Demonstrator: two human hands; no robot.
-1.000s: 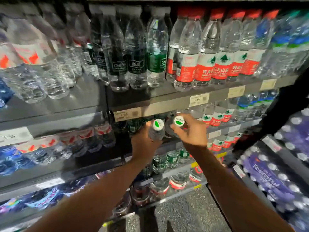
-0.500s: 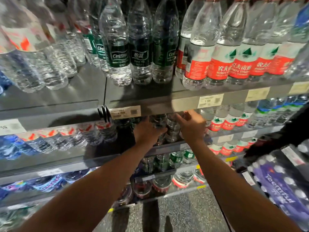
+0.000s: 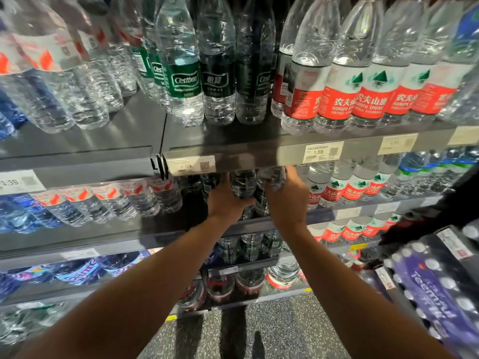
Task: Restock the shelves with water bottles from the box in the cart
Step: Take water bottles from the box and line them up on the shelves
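Clear, bumpy plastic makes up the two small water bottles in the hands. The left hand [image 3: 228,200] curls its fingers around one clear ribbed water bottle [image 3: 242,183]. The right hand [image 3: 286,200] wraps its fingers around a second clear water bottle [image 3: 272,177] just beside the first. Both bottles stand up tall, long way up and down, with their tops hidden under the edge of the dark grey metal shelf [image 3: 233,149] above. They sit in the middle of the picture, on the second shelf down, and they look dark because of the shade there.

At 12 o'clock from the hands stand tall clear bottles with dark green labels [image 3: 185,81]. At 1 o'clock stand clear bottles with red and white labels [image 3: 337,97]. At 9 o'clock, smaller clear bottles with white and red-orange wraps [image 3: 108,195] lean in a row. A white paper price tag [image 3: 191,165] is stuck on the shelf edge at 11 o'clock. At 4 o'clock lies a purple plastic-wrapped pack of bottles [image 3: 427,288]. Speckled grey floor [image 3: 280,332] shows at 6 o'clock.
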